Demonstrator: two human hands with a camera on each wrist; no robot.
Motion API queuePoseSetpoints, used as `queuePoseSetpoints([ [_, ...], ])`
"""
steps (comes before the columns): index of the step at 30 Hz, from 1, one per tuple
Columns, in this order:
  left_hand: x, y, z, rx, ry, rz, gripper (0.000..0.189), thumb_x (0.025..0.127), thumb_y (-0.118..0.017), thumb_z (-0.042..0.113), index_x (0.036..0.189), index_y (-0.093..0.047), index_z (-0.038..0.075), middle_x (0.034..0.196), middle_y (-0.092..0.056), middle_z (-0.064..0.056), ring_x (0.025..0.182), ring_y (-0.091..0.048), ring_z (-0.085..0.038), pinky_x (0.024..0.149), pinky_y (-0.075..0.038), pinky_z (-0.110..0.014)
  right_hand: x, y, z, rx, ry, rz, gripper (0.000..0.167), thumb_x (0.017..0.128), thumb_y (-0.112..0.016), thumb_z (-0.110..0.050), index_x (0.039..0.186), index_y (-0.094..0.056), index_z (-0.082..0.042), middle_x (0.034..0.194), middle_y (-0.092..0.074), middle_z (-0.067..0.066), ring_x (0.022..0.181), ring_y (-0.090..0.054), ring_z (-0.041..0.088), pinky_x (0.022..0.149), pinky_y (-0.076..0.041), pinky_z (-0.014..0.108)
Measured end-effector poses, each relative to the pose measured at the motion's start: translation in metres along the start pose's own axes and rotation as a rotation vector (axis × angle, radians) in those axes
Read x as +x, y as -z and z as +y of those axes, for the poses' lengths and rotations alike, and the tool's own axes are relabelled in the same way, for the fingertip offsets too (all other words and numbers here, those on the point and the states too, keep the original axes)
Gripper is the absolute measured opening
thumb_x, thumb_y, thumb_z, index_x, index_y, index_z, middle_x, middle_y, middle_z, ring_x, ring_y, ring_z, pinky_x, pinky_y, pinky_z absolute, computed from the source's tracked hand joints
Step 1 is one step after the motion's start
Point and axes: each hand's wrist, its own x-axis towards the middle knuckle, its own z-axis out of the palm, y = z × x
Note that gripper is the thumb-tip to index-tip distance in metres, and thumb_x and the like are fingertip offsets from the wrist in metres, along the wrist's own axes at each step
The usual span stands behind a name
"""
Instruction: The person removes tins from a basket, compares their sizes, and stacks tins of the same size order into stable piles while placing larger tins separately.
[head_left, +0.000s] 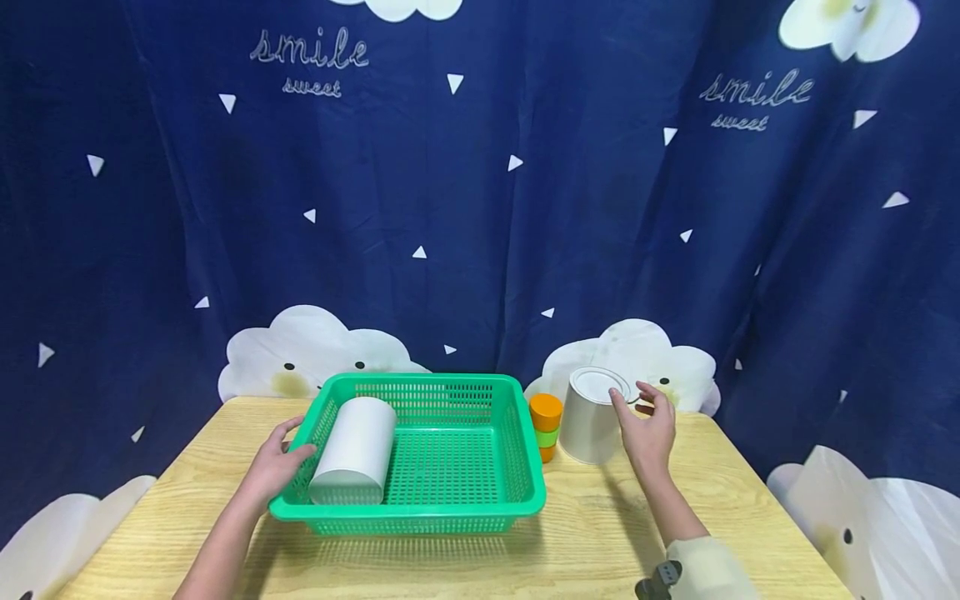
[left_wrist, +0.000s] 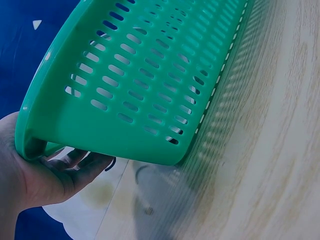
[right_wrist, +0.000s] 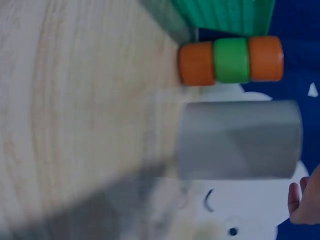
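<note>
My left hand (head_left: 272, 468) grips the left rim of a green plastic basket (head_left: 420, 510), thumb over the rim. In the left wrist view its fingers (left_wrist: 82, 167) curl beneath that rim. Inside the basket, along the left side, lies a smooth white cylinder (head_left: 358, 446). My right hand (head_left: 651, 433) is raised beside the top of a pale grey can (head_left: 588, 429) with a round lid, thumb and fingers spread. In the right wrist view a gap shows between the can (right_wrist: 240, 140) and the right hand (right_wrist: 307, 202).
Between basket and can stands a small upright stack (head_left: 546, 427) of orange, green and orange round pieces. All of it is on a light wooden table (head_left: 585, 533). A dark blue curtain (head_left: 480, 208) with white clouds hangs close behind the table.
</note>
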Motion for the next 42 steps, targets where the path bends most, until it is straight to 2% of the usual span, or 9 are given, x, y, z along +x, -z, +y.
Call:
queuePoseSetpoints([
  [6, 0.001, 0.000, 0.000, 0.014, 0.001, 0.003, 0.062, 0.096, -0.047, 0.017, 0.147, -0.016, -0.001, 0.122, -0.046, -0.037, 0.098, -0.060, -0.036, 0.072, -0.053, -0.040, 0.001, -0.001, -0.029, 0.001, -0.008, -0.078, 0.048, 0.083, -0.069, -0.029, 0.120, -0.056, -0.001, 0.116, -0.051, 0.020, 0.099, -0.054, 0.031, 0.077, -0.038, 0.024],
  [12, 0.000, 0.000, 0.001, -0.005, -0.003, 0.001, 0.062, 0.096, -0.047, 0.016, 0.147, -0.015, -0.002, 0.121, -0.047, -0.036, 0.094, -0.062, -0.032, 0.071, -0.054, -0.040, -0.005, -0.005, -0.060, -0.002, -0.069, -0.191, 0.050, 0.084, -0.068, -0.037, 0.121, -0.057, -0.006, 0.118, -0.053, 0.017, 0.101, -0.055, 0.029, 0.082, -0.042, 0.032],
  [16, 0.000, 0.000, 0.001, -0.019, -0.005, 0.005, 0.062, 0.095, -0.046, 0.014, 0.146, -0.016, -0.002, 0.121, -0.047, -0.037, 0.091, -0.062, -0.029, 0.070, -0.054, -0.040, -0.007, -0.013, -0.073, 0.005, -0.107, -0.279, 0.049, 0.085, -0.065, -0.042, 0.121, -0.057, -0.009, 0.119, -0.056, 0.015, 0.103, -0.055, 0.026, 0.085, -0.043, 0.032],
  [20, 0.002, 0.000, 0.002, -0.028, -0.008, 0.005, 0.062, 0.095, -0.046, 0.014, 0.146, -0.016, -0.002, 0.120, -0.047, -0.037, 0.088, -0.063, -0.027, 0.069, -0.055, -0.040, -0.011, -0.023, -0.082, 0.021, -0.113, -0.333, 0.051, 0.086, -0.063, -0.044, 0.121, -0.057, -0.009, 0.120, -0.056, 0.014, 0.104, -0.053, 0.025, 0.085, -0.043, 0.031],
  [26, 0.000, -0.001, 0.002, -0.027, 0.001, 0.000, 0.062, 0.096, -0.046, 0.016, 0.147, -0.015, -0.001, 0.123, -0.046, -0.037, 0.092, -0.062, -0.030, 0.070, -0.054, -0.039, -0.022, -0.040, -0.094, 0.059, -0.083, -0.349, 0.051, 0.083, -0.065, -0.043, 0.118, -0.059, -0.006, 0.114, -0.058, 0.016, 0.097, -0.055, 0.026, 0.080, -0.045, 0.032],
  [32, -0.001, -0.002, 0.001, -0.024, 0.006, -0.001, 0.063, 0.096, -0.047, 0.016, 0.147, -0.015, -0.001, 0.126, -0.044, -0.038, 0.097, -0.061, -0.034, 0.071, -0.054, -0.039, -0.034, -0.058, -0.098, 0.056, -0.104, -0.420, 0.049, 0.082, -0.065, -0.045, 0.117, -0.060, -0.011, 0.114, -0.059, 0.013, 0.098, -0.055, 0.026, 0.083, -0.047, 0.035],
  [38, 0.002, -0.002, 0.001, -0.023, 0.010, 0.013, 0.063, 0.094, -0.048, 0.016, 0.147, -0.016, 0.000, 0.121, -0.047, -0.036, 0.092, -0.062, -0.030, 0.070, -0.054, -0.039, -0.043, -0.079, -0.103, 0.024, -0.063, -0.447, 0.044, 0.083, -0.067, -0.043, 0.113, -0.062, -0.012, 0.111, -0.061, 0.014, 0.092, -0.057, 0.026, 0.076, -0.046, 0.031],
  [42, 0.002, -0.002, 0.000, -0.022, 0.016, 0.014, 0.063, 0.094, -0.048, 0.015, 0.147, -0.016, 0.000, 0.120, -0.047, -0.036, 0.092, -0.062, -0.030, 0.070, -0.054, -0.039, -0.053, -0.092, -0.105, 0.010, -0.061, -0.488, 0.045, 0.083, -0.065, -0.045, 0.115, -0.061, -0.013, 0.113, -0.061, 0.012, 0.097, -0.056, 0.024, 0.081, -0.046, 0.035],
])
